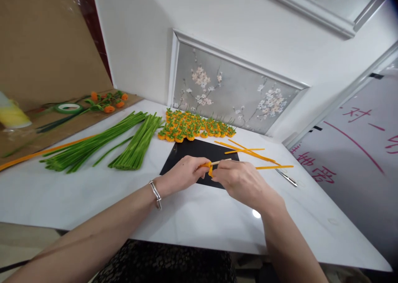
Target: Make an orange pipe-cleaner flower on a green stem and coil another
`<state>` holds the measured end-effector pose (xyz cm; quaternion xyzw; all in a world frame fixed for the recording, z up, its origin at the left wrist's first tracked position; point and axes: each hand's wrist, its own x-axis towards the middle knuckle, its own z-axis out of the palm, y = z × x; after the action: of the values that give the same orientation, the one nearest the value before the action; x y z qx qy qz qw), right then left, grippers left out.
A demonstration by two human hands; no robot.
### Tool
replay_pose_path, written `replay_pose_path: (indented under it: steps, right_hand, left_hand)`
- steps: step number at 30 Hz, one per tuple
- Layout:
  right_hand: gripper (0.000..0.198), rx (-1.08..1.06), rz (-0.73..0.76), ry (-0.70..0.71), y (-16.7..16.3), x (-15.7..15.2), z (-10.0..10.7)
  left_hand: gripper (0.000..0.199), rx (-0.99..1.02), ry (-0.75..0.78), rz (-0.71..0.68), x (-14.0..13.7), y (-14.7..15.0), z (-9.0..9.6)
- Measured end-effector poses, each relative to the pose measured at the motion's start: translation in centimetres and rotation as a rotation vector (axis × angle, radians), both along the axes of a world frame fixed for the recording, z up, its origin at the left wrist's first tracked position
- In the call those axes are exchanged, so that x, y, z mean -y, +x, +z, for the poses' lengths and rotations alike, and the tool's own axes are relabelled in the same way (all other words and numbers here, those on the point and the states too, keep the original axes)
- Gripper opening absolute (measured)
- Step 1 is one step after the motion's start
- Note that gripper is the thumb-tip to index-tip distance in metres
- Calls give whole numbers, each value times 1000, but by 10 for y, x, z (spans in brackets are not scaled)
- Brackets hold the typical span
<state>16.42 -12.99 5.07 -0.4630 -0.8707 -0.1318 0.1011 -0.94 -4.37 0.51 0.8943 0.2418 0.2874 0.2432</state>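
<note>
Over the black mat, my left hand is closed in a pinch on an orange pipe cleaner wound round a thin pale stick. Close beside it, my right hand is also closed, its fingertips on the same pipe cleaner; part of the stick shows above those fingers. Another orange pipe cleaner juts out to the right beyond my right hand, lying on the table. Several loose orange pipe cleaners lie crossed just behind. The fingertips cover much of the winding.
Many small orange pieces with green tops stand along the wall. Two bundles of green pipe cleaners lie on the left. Green tape and orange flowers rest on cardboard. A slim silver tool lies right, near a whiteboard.
</note>
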Motion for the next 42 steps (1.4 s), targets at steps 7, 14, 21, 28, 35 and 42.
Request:
replay_pose_path:
  steps: [7,14,21,28,35,42]
  right_hand:
    - [23,-198,-36,100,5,-14,2]
    - [13,-507,-14,-90,22,-32,2]
    - [15,-721,3,-433,37,-50,-13]
    - [19,-747,66,-645,43,-43,-17]
    - [18,-711,113,-557,35,-36,-17]
    - [19,-586,109,-460,28,-30,-14]
  left_hand:
    - [22,-68,173,24,6,0,1]
    - [25,-97,287,-3,9,-1,6]
    - [21,-18,319,-39,12,0,3]
    - [17,69,342,30,11,0,1]
    - [21,137,150,40,10,0,4]
    - [23,224,-90,12,7,1,9]
